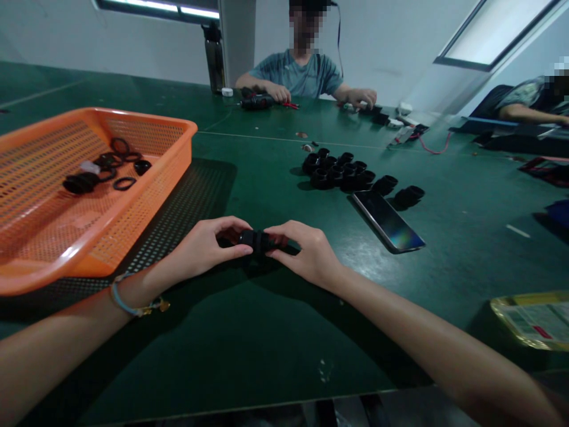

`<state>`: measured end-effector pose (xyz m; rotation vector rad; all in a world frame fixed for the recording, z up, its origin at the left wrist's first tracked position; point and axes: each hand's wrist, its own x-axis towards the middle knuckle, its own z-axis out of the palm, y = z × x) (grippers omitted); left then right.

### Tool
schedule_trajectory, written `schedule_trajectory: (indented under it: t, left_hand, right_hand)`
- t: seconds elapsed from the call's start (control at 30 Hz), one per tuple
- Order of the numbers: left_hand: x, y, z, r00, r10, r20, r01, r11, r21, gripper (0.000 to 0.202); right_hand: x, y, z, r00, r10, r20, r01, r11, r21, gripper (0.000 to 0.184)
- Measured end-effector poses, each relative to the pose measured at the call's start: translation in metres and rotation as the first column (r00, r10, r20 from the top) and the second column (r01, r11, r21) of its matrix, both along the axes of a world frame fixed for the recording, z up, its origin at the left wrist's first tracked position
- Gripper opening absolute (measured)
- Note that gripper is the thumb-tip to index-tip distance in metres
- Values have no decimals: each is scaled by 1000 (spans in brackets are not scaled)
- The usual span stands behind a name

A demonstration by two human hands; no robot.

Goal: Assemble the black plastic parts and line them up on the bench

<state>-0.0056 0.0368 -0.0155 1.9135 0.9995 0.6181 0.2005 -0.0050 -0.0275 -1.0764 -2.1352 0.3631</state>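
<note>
Between my two hands, just above the green table, is a small black ribbed fitting lying sideways. My left hand pinches its left end between thumb and fingers. On the right end, the thumb and fingers of my right hand are closed in the same way. The fingers partly cover the fitting, so its exact shape is hard to make out. Beyond my right hand stands a cluster of short black cylindrical fittings, with a smartphone lying beside them.
An orange plastic basket at left holds several black rings and a black threaded part. A yellow-edged package lies at right. Across the table, a person sits behind a power tool; a dark bottle stands nearby.
</note>
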Motion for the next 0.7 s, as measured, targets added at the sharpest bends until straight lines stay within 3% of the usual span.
schedule_trajectory:
  t: [0.7]
  left_hand:
    - [0,0,0,1000,-1,-7,0,1000,-5,36]
  right_hand:
    - [-1,1,-1,1000,-3,-13,3,1000,-7,21]
